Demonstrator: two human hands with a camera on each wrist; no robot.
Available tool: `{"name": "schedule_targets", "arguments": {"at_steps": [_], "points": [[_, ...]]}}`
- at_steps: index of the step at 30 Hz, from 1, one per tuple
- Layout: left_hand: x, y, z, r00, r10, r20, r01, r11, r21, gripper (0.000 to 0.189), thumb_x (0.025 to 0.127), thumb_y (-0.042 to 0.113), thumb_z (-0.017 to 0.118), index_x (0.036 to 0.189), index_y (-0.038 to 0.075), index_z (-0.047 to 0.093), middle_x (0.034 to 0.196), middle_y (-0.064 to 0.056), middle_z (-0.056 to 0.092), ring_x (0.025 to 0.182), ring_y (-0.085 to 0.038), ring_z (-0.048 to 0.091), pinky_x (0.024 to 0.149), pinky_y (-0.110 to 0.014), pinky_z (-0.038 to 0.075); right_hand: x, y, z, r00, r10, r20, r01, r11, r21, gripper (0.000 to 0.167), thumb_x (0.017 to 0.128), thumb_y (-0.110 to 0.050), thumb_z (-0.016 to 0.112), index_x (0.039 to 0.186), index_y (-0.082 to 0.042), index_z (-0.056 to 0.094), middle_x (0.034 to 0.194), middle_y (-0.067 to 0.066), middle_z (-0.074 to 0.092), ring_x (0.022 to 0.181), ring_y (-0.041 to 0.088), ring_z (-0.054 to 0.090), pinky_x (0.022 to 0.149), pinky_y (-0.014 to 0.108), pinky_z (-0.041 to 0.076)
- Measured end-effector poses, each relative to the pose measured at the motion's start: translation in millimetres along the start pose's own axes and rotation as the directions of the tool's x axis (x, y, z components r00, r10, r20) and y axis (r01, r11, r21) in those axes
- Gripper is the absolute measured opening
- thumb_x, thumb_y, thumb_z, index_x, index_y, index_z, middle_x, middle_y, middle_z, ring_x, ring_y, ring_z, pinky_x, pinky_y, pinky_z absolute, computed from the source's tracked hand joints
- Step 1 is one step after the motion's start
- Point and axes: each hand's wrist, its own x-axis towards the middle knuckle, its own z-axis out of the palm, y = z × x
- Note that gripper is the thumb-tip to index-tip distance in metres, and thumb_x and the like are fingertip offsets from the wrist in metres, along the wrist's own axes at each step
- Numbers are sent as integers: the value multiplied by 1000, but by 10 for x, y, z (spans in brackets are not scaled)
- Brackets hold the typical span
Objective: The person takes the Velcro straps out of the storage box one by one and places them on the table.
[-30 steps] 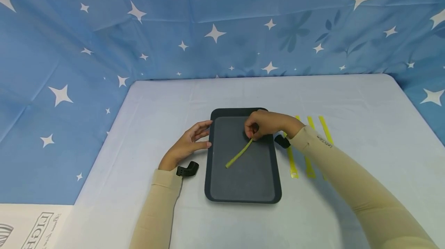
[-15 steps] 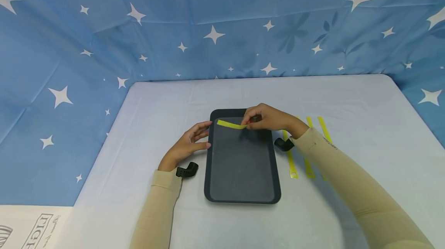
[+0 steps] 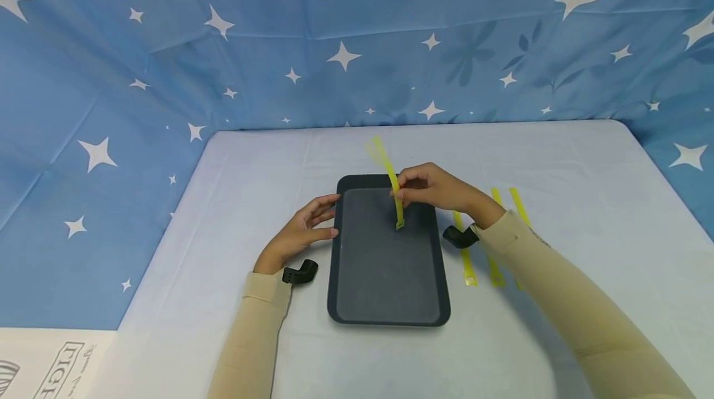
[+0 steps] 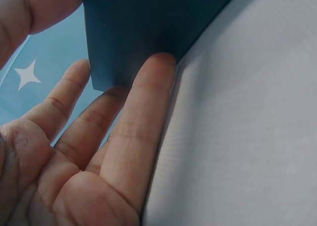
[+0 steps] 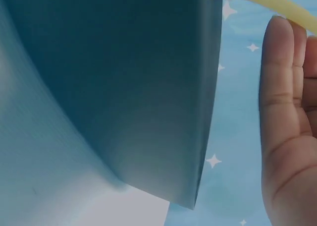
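A dark grey rectangular tray (image 3: 385,278) lies on the white table in the head view. Over its far right part, my right hand (image 3: 432,187) pinches a thin yellow strip (image 3: 388,167) between thumb and fingers. The strip stands steeply tilted, its top blurred beyond the tray's far edge and its lower, wider end over the tray floor. My left hand (image 3: 304,223) rests against the tray's left side with extended fingers. In the left wrist view its fingertips touch the tray's outer wall (image 4: 124,32). The right wrist view shows part of the yellow strip (image 5: 277,2) above the fingers.
Right of the tray, 3 more yellow strips lie roughly parallel on the table: a near one (image 3: 467,263), a middle one (image 3: 496,272) and a far one (image 3: 519,204), partly hidden by the right arm. A blue star-patterned cloth (image 3: 357,33) hangs behind the table.
The strip in my right hand has swung from pointing toward the tray's front, through lying leftward, to standing up. The right hand has risen slightly away; the left hand and tray stay put.
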Motion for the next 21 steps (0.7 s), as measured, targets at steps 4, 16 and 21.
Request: {"name": "schedule_targets", "arguments": {"at_steps": [4, 16, 21], "points": [[5, 4, 6, 1000, 5, 2, -5, 1000, -7, 77, 101, 7, 75, 167, 3, 36, 172, -21, 35, 157, -43, 36, 126, -62, 31, -60, -48, 28, 999, -8, -41, 9, 1000, 23, 14, 106, 6, 60, 110, 17, 66, 99, 8, 75, 85, 21, 74, 82, 44, 65], [8, 12, 13, 1000, -5, -1, 5, 1000, 1, 78, 100, 8, 76, 167, 3, 36, 173, -21, 34, 158, -43, 35, 125, -62, 31, -348, -169, 75, 983, -23, -184, 37, 997, 72, 40, 103, 10, 62, 141, 15, 51, 104, 5, 77, 82, 17, 76, 75, 34, 65], [5, 6, 10, 1000, -14, -2, 14, 1000, -1, 78, 101, 8, 75, 168, 4, 36, 173, -19, 34, 158, -42, 34, 121, -55, 41, -483, -197, 37, 971, 16, -238, -12, 1000, 21, 47, 104, 8, 62, 147, 16, 45, 104, 1, 76, 83, 16, 75, 74, 36, 66]]}}
